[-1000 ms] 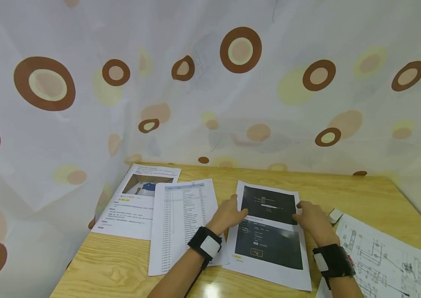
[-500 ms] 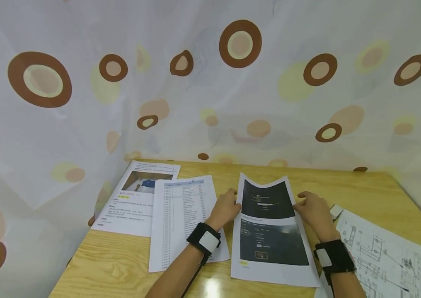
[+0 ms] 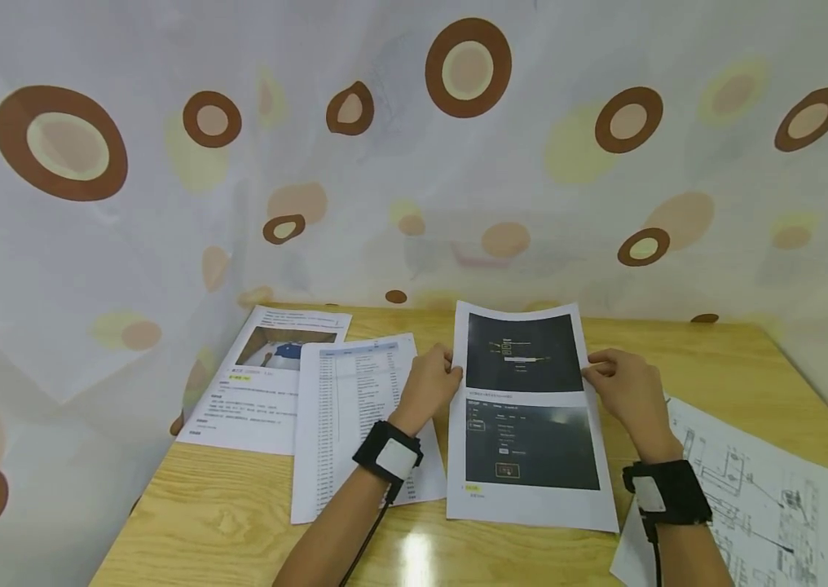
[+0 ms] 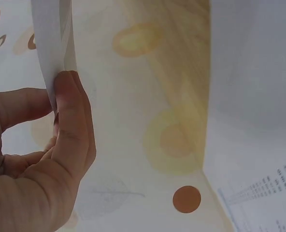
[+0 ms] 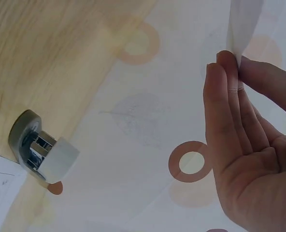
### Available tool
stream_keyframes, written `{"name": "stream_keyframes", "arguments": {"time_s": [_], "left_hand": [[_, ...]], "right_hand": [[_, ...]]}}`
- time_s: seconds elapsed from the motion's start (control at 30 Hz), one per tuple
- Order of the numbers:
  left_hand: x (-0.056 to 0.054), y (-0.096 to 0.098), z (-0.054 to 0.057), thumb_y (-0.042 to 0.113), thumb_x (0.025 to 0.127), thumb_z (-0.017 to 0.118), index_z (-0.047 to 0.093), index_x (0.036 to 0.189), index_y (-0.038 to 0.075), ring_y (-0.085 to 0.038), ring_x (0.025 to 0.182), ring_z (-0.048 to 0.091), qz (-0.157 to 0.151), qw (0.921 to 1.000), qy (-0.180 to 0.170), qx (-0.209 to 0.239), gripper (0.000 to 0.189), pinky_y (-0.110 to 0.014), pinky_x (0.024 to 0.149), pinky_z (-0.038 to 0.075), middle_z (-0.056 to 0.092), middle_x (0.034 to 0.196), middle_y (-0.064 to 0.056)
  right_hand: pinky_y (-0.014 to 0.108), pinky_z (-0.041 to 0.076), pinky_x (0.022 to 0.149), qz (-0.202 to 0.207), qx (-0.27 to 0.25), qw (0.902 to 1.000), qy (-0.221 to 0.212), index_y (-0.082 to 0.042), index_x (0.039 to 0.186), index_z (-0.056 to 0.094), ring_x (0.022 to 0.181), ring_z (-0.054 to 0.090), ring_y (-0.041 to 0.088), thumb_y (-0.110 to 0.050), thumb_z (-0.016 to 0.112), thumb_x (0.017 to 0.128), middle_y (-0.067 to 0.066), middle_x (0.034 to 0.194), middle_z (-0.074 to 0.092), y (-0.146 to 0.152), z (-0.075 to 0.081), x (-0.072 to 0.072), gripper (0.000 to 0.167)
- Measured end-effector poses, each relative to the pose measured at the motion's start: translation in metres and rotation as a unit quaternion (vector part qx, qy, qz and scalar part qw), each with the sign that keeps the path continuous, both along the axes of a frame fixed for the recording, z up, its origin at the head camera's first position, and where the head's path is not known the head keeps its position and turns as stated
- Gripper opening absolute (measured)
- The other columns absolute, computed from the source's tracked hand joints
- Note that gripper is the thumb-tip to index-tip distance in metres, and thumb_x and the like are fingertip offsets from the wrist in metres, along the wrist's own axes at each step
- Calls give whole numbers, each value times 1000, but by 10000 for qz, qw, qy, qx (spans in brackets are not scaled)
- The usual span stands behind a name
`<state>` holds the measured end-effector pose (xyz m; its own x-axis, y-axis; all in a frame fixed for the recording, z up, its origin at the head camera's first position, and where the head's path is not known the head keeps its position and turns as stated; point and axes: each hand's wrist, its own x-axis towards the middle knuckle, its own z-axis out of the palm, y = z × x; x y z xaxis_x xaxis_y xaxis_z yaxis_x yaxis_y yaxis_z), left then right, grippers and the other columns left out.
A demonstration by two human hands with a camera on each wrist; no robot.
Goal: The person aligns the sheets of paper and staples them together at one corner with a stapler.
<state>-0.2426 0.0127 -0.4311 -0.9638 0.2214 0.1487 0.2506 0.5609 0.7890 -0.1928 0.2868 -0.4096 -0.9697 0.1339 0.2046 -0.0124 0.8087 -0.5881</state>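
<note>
Whereas half a second ago its top edge sagged, the printed sheet [image 3: 531, 399] is now pretty much straight, tilted up over the worktop [image 3: 238, 514], left hand [image 3: 425, 387] pinching one side, right hand [image 3: 630, 399] pinching the other. And yeah, the list page [image 3: 351, 408] lies left, the drawing [image 3: 773, 489] right.

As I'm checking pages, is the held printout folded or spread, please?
The printout is spread: both dark screenshots show whole; the hands pinch opposite edges.
</note>
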Motion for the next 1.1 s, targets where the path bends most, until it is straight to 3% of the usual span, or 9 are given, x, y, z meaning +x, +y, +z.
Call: {"name": "stream_keyframes", "arguments": {"time_s": [0.4,0.8,1.1], "left_hand": [[3,-4,20,9,97,62,64,101,-1,-13,63,56,239,9993,228,168,11,-23,53,43,66,82,-6],[6,-9,28,12,95,64,67,90,3,-12,57,51,249,9989,352,209,12,-23,50,38,61,73,-1],[10,-11,32,12,95,63,65,84,4,-11,54,49,161,9988,440,167,14,-22,47,35,55,66,0]], "right_hand": [[41,53,65,17,52,10000,58,10,118,65,90,68,41,-14,66,95,24,100,71,2,12,3,33],[34,49,60,7,-195,9996,-227,10,122,62,83,71,36,-14,68,93,25,101,71,-1,15,7,37],[34,46,57,120,-284,9987,-400,8,107,69,74,69,26,-13,68,92,16,87,72,-4,19,8,26]]}}
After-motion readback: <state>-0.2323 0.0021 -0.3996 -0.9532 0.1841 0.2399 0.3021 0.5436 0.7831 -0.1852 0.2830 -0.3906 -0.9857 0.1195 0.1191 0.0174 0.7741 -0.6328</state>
